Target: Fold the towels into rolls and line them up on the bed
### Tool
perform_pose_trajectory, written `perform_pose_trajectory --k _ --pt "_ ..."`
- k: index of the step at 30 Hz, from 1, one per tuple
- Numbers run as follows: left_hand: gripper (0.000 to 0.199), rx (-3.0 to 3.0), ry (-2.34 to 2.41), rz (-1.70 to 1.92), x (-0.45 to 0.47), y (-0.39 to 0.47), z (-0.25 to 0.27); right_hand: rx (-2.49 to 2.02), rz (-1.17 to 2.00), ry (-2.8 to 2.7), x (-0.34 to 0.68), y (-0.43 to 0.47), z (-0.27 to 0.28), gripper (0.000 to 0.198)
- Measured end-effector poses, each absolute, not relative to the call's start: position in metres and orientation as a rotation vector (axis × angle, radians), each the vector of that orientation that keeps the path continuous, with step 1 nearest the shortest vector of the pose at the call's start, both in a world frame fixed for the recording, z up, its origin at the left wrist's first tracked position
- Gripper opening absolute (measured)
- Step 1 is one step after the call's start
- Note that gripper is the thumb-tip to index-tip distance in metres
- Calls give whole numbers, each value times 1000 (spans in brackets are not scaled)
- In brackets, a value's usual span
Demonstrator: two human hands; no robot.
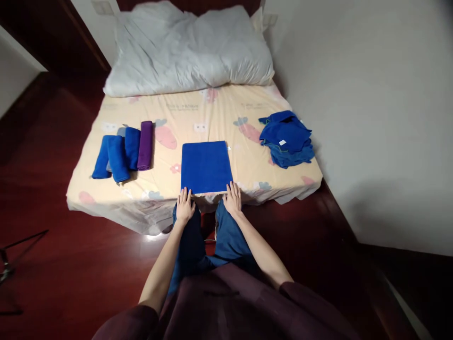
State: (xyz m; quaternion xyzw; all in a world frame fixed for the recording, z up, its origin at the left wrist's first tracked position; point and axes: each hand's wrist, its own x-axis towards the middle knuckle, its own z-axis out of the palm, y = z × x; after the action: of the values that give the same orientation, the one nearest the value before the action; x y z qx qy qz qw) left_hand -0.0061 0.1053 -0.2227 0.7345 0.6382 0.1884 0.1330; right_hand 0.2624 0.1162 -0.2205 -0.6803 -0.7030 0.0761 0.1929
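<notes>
A blue towel [206, 166] lies flat in a near-square at the front edge of the bed, a small white tag on its right side. At its near left corner rests my left hand [185, 205], fingers stretched out over the edge. My right hand [232, 199] lies the same way at the near right corner, its fingertips touching the cloth. Neither hand grips anything that I can see. Several rolled towels lie to the left, among them a blue roll [118, 158] and a purple roll [145, 145]. On the right sits a loose pile of blue towels [286, 139].
The bed [205, 115] has a pale yellow sheet printed with carrots. A large white bedding bundle [191, 52] lies across its head. A wall [371, 118] stands close on the right. On the dark red floor at left, part of a black stand [6, 269] shows.
</notes>
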Motion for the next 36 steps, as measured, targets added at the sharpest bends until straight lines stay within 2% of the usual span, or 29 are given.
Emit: perform_pose_trajectory --k 5,10,22,30,36 --pt "51 2075 1907 699 -18 100 -217 -1798 169 -2014 288 111 -222 52" --pt "45 2186 1776 831 -30 111 -219 -1672 172 -2108 303 115 -225 52" --pt "45 2092 1719 903 -33 150 -237 -1469 308 -1963 301 148 -233 49" --pt "42 2032 1763 923 -31 155 -227 -1545 430 -1832 298 161 -237 60" --pt "42 1987 1817 866 -34 151 -221 -1633 461 -1765 298 158 -231 54"
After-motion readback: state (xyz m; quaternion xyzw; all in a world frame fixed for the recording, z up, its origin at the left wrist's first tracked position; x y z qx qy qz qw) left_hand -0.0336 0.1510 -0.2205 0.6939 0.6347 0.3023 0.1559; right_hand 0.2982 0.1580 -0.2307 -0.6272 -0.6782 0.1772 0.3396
